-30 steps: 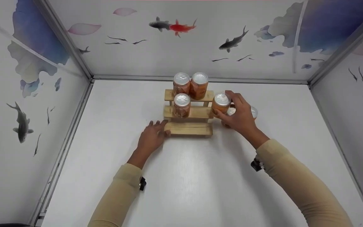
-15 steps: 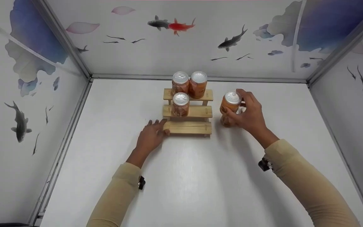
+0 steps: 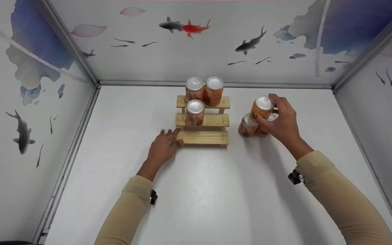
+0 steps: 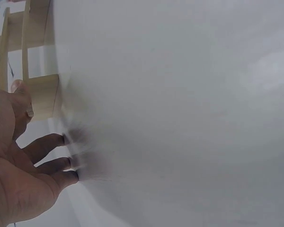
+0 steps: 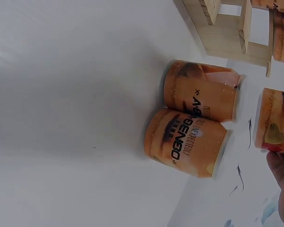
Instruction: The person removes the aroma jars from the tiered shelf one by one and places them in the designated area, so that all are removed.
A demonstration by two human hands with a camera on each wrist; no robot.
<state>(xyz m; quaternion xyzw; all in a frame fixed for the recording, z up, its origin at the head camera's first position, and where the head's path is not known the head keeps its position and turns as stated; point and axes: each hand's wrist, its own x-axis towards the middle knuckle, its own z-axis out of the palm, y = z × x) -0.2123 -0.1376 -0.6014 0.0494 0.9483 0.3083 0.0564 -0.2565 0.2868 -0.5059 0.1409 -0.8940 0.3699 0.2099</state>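
My right hand grips an orange can with a silver lid, thumb on one side and fingers on the other. In the right wrist view this held can is up beside the lids of two standing cans, level with their tops. Those two, a near-left can and a partly hidden can, stand side by side on the table. My left hand pinches the left end of a three-step wooden rack between thumb and forefinger, at its lowest step. Its other fingertips rest on the table.
Two cans stand together on the rack's top step, a left can and a right can. One more can is on the middle step's left half. Fish-patterned white panels enclose the white table at back and sides.
The right hand has carried its can from beside the middle step out to the right, over the two table cans. My left hand stays at the rack's end.
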